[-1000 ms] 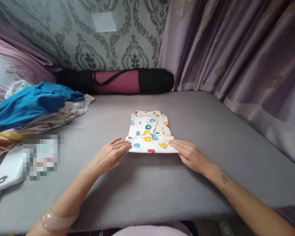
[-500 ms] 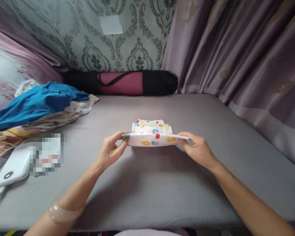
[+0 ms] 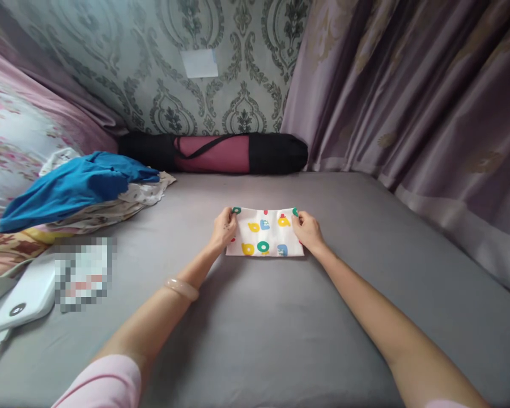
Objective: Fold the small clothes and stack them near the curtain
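A white folded garment (image 3: 266, 233), printed with yellow, green, blue and red figures, lies as a flat rectangle in the middle of the grey bed surface. My left hand (image 3: 225, 228) grips its far left corner between thumb and fingers. At the opposite far corner, my right hand (image 3: 308, 231) pinches the cloth in the same way. Whichever kind of garment it is, the folds hide it. A pale bangle sits on my left forearm.
On the left, a blue garment (image 3: 85, 184) tops a heap of crumpled clothes. Nearer stands a white power bank (image 3: 28, 297) with cables, beside a blurred-out item (image 3: 85, 275). A black and maroon long bag (image 3: 212, 154) lies along the wall. Curtains (image 3: 408, 96) hang at the right.
Both hands have moved away from me and closer together, carrying the garment's held edge over to the far side. The printed cloth now covers the part that showed behind it.
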The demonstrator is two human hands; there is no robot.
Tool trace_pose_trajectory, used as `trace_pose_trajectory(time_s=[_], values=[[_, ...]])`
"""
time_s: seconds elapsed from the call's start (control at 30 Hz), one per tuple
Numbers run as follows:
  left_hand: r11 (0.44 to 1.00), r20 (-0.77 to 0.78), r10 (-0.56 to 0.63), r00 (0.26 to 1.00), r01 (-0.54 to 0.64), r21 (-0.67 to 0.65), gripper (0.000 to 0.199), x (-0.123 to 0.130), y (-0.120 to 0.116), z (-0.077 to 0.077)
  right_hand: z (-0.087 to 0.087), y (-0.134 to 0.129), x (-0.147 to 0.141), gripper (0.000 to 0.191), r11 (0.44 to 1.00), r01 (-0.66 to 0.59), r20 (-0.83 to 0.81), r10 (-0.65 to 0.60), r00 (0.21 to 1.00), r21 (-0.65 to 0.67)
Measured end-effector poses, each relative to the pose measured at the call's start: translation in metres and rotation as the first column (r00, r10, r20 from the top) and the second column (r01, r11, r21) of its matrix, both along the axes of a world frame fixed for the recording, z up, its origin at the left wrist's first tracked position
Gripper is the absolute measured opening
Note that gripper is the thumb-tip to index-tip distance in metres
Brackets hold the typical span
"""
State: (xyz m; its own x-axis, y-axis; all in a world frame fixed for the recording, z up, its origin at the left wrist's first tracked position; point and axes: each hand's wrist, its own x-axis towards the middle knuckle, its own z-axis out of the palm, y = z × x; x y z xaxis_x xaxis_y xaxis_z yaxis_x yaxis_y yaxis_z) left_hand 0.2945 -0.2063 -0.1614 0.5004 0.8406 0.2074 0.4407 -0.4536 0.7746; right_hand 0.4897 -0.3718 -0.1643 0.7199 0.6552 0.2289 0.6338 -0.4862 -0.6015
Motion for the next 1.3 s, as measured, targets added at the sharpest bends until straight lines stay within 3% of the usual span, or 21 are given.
trace_pose_trajectory(time_s=[0.23, 0.33, 0.4, 0.5, 0.6, 0.67, 0.9, 1.03, 1.3], values=[[1.000, -0.129, 0.030, 0.991, -0.030, 0.004, 0.027, 0.004, 0.006, -0.018, -0.006, 0.002, 0.003, 0.033, 0.978, 0.052, 0.033, -0.046, 0.998, -0.200], [0.981, -0.196, 0.052, 0.979, -0.013, 0.194, 0.031, -0.002, 0.004, -0.015, 0.003, -0.004, -0.002, 0.035, 0.948, 0.079, 0.110, -0.046, 0.993, -0.309], [0.937, -0.259, 0.051, 0.965, 0.043, 0.346, 0.032, -0.005, -0.002, -0.010, 0.011, -0.005, -0.009, 0.037, 0.932, 0.097, 0.196, -0.029, 0.980, -0.349], [0.868, -0.357, -0.070, 0.931, 0.233, 0.439, 0.032, 0.001, -0.019, -0.003, 0.018, 0.004, -0.027, 0.041, 0.949, -0.033, 0.326, 0.140, 0.935, -0.314], [0.826, -0.437, -0.193, 0.879, 0.386, 0.411, 0.033, 0.017, -0.037, -0.006, 0.014, 0.021, -0.049, 0.046, 0.899, -0.316, 0.333, 0.411, 0.849, -0.304], [0.836, -0.479, -0.196, 0.856, 0.402, 0.375, 0.036, 0.026, -0.045, -0.012, 0.005, 0.032, -0.061, 0.049, 0.858, -0.392, 0.278, 0.486, 0.828, -0.333], [0.859, -0.535, -0.108, 0.838, 0.349, 0.374, 0.046, 0.026, -0.043, -0.031, -0.017, 0.036, -0.067, 0.054, 0.852, -0.364, 0.202, 0.459, 0.865, -0.375], [0.889, -0.540, -0.064, 0.840, 0.294, 0.352, 0.054, 0.021, -0.040, -0.031, -0.018, 0.034, -0.063, 0.057, 0.874, -0.303, 0.211, 0.401, 0.892, -0.380], [0.929, -0.526, -0.099, 0.845, 0.268, 0.256, 0.067, -0.001, -0.028, -0.029, -0.018, 0.022, -0.052, 0.061, 0.884, -0.224, 0.195, 0.325, 0.925, -0.411]])
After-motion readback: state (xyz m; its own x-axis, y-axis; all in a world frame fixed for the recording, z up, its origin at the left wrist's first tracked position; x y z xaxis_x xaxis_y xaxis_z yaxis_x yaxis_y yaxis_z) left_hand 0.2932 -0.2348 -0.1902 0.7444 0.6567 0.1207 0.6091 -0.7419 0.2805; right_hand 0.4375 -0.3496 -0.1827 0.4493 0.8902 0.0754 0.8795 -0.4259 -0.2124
